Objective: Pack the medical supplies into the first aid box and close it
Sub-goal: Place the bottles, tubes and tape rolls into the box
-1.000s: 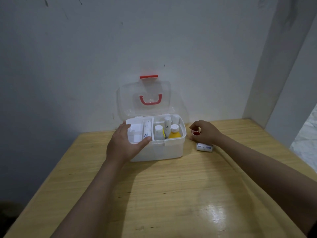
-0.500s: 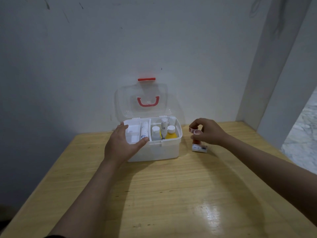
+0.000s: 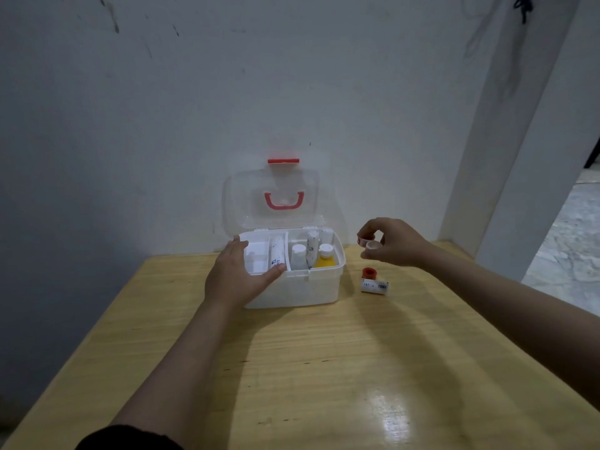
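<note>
Head view: packing partly done, first aid box (image 3: pixel 292 287) open on counter (image 3: pixel 324 368).
Left hand (image 3: pixel 238 277), fingers straight, braced on box rim, likely to steady it; right hand (image 3: pixel 394 243) pinching small tape roll (image 3: pixel 368 242) beside box, presumably bound inside. Red-capped item (image 3: pixel 368 272) and wrapped roll (image 3: pixel 375 286) waiting on counter.

My left hand (image 3: pixel 238 276) stretched forward, palm down, fingers straight and spread, thumb out to the right, my right hand (image 3: pixel 391 241) raised, fingertips curled in a pinch, both forearms bare
</note>
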Demonstrator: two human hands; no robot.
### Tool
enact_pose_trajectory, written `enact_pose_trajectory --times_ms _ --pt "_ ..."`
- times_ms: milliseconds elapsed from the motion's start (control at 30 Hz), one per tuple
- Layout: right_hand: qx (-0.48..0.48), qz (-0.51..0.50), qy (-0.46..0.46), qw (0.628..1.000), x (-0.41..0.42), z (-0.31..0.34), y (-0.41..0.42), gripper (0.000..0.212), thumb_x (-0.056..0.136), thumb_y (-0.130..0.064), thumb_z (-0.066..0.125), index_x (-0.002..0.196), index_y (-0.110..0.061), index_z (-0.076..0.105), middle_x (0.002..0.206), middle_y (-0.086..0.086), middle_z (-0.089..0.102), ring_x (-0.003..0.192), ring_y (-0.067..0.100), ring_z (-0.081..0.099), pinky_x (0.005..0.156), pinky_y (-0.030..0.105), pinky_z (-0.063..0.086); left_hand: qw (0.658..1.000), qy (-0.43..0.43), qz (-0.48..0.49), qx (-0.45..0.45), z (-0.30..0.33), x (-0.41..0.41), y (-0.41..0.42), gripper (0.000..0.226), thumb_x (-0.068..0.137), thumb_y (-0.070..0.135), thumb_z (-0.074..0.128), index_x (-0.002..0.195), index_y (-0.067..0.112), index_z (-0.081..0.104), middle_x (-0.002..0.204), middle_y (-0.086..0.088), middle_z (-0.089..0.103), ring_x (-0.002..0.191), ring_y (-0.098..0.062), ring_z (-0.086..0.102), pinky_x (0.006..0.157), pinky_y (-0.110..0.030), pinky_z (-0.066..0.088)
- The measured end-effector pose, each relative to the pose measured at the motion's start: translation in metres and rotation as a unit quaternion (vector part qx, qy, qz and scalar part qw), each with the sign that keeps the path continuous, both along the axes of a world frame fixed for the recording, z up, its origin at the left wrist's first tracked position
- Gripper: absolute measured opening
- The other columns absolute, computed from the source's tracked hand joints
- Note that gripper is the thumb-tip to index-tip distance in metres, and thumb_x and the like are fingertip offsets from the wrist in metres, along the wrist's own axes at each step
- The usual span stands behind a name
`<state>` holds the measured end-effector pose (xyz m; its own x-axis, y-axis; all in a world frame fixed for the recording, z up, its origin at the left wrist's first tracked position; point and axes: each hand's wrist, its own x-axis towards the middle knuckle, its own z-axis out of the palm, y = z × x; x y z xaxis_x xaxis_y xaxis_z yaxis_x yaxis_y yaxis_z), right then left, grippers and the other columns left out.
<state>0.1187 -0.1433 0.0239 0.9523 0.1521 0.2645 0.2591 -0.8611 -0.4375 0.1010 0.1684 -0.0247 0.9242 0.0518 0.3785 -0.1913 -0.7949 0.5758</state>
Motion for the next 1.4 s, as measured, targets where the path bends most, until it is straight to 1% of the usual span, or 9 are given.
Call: enact_pose_trajectory --times_ms 100,233,367,533,667,867,1133,1267,1400 --pt "-0.003 -0.031 0.020 0.999 0.002 -0.021 -0.005 0.024 0.073 -0.020 0.075 0.095 -0.018 0.067 0.092 -0.007 0.065 0.087 0.013 0.060 0.074 0.030 0.053 1.000 -0.003 -0.003 0.003 0.000 0.001 0.000 0.098 0.063 0.073 0.063 0.141 0.018 0.038 0.155 0.000 0.029 0.142 -0.018 0.028 0.106 -0.039 0.034" --pt "0.019 -0.054 0.034 0.998 0.003 -0.040 -0.002 0.019 0.075 -0.014 0.070 0.094 -0.017 0.067 0.091 -0.008 0.064 0.081 0.011 0.058 0.062 0.023 0.043 1.000 -0.008 -0.003 0.003 -0.001 0.002 0.000 0.099 0.063 0.073 0.063 0.141 0.017 0.038 0.154 -0.001 0.031 0.141 -0.019 0.030 0.106 -0.040 0.035" --pt "0.031 -0.069 0.042 0.996 0.008 -0.050 0.001 0.021 0.071 -0.010 0.067 0.091 -0.016 0.067 0.091 -0.007 0.066 0.085 0.013 0.059 0.068 0.026 0.046 1.000 -0.006 0.001 0.006 -0.002 0.002 0.000 0.098 0.064 0.073 0.064 0.141 0.017 0.038 0.155 -0.001 0.029 0.142 -0.019 0.028 0.106 -0.040 0.034" --pt "0.030 -0.077 0.052 0.995 0.014 -0.058 0.002 0.024 0.065 -0.006 0.066 0.087 -0.016 0.067 0.084 -0.010 0.064 0.080 0.013 0.059 0.063 0.023 0.044 1.000 -0.005 0.004 0.013 -0.002 0.002 0.000 0.099 0.064 0.074 0.062 0.141 0.018 0.038 0.156 -0.001 0.028 0.142 -0.020 0.028 0.106 -0.042 0.035" --pt "0.040 -0.094 0.057 0.993 0.020 -0.063 0.003 0.024 0.067 -0.009 0.070 0.091 -0.014 0.068 0.084 -0.006 0.064 0.085 0.016 0.061 0.076 0.029 0.052 1.000 -0.001 0.007 0.016 -0.002 0.002 -0.001 0.098 0.064 0.074 0.062 0.141 0.019 0.038 0.156 0.000 0.027 0.142 -0.020 0.027 0.106 -0.043 0.035" --pt "0.053 -0.116 0.050 0.991 0.026 -0.065 0.003 0.017 0.069 -0.015 0.075 0.086 -0.016 0.070 0.086 -0.001 0.067 0.088 0.020 0.063 0.074 0.027 0.047 1.000 0.002 0.011 0.016 -0.002 0.002 -0.001 0.099 0.063 0.074 0.062 0.142 0.019 0.038 0.156 0.000 0.027 0.142 -0.021 0.028 0.106 -0.043 0.036" --pt "0.047 -0.120 0.049 0.990 0.021 -0.063 0.000 0.045 0.057 -0.025 0.087 0.098 -0.017 0.070 0.098 -0.001 0.057 0.091 0.013 0.053 0.074 0.026 0.040 1.000 0.003 0.018 0.022 -0.002 0.002 -0.002 0.098 0.064 0.074 0.062 0.141 0.020 0.038 0.156 0.000 0.027 0.141 -0.022 0.029 0.104 -0.044 0.037" --pt "0.112 -0.124 0.034 0.985 0.017 -0.065 -0.014 0.033 0.068 -0.032 0.081 0.096 -0.020 0.069 0.100 0.000 0.060 0.094 0.013 0.057 0.073 0.028 0.043 1.000 -0.001 0.019 0.020 -0.002 0.003 -0.002 0.098 0.063 0.074 0.062 0.140 0.018 0.040 0.155 -0.001 0.029 0.140 -0.022 0.031 0.104 -0.044 0.037" --pt "0.114 -0.104 0.084 0.984 0.012 -0.061 -0.027 0.018 0.070 -0.028 0.080 0.083 -0.023 0.070 0.093 -0.004 0.069 0.088 0.009 0.062 0.069 0.025 0.046 1.000 0.000 0.022 0.020 -0.002 0.003 -0.002 0.098 0.063 0.074 0.062 0.140 0.018 0.040 0.155 -0.001 0.030 0.140 -0.024 0.032 0.104 -0.046 0.037"
